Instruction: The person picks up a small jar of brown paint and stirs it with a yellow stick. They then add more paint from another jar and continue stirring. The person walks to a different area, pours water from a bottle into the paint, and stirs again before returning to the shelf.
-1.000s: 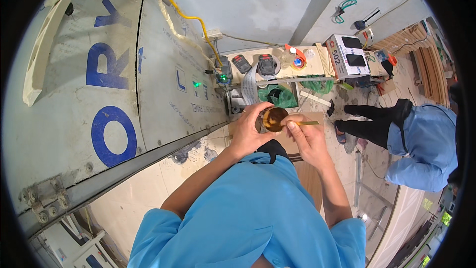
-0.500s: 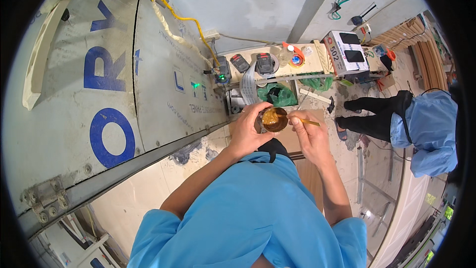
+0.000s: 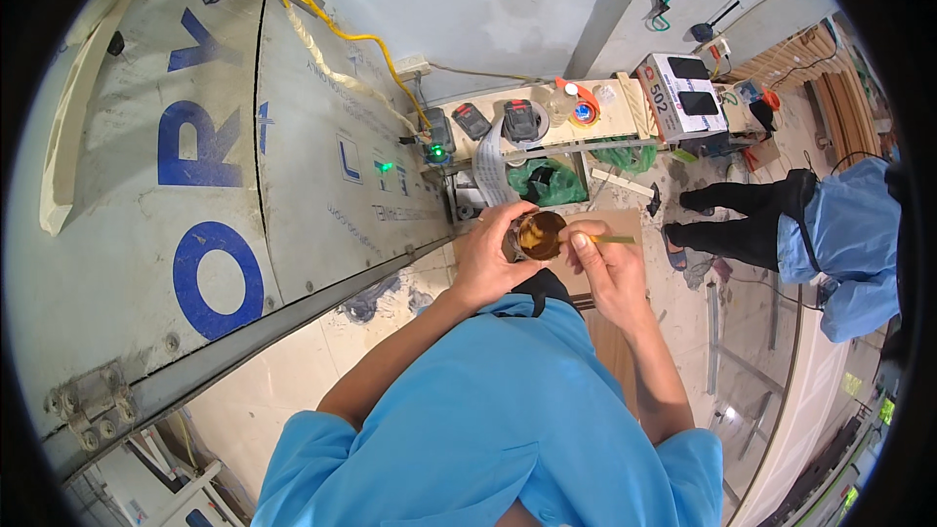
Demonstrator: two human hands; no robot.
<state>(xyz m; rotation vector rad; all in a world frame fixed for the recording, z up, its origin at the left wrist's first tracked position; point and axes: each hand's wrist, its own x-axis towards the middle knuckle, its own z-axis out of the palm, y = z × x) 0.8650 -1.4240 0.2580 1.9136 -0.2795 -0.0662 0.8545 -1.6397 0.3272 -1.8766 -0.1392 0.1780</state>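
Observation:
My left hand (image 3: 488,256) is closed around the side of a small round cup (image 3: 528,252), whose open mouth faces up toward me. Yellow-brown paste (image 3: 536,231) lies inside, heaped and smeared on the inner wall. In my right hand (image 3: 610,273), a thin flat yellowish stick (image 3: 617,239) is pinched between thumb and fingers. The stick's inner end points at the cup's right rim; my fingers partly hide it, so whether it touches the paste is unclear. Both hands are held close together in front of my body.
Ahead stands a narrow bench (image 3: 610,117) with batteries (image 3: 520,120), a clear bottle (image 3: 563,102), orange tape (image 3: 586,109) and a carton (image 3: 681,98). A hammer (image 3: 630,185) lies past my hands. A large panel (image 3: 322,176) rises at left; another person (image 3: 830,244) stands at right.
The paste in the cup has shifted and now looks darker and more spread. My right hand and stick have moved slightly, the stick lying more level. The person at right has shifted a little.

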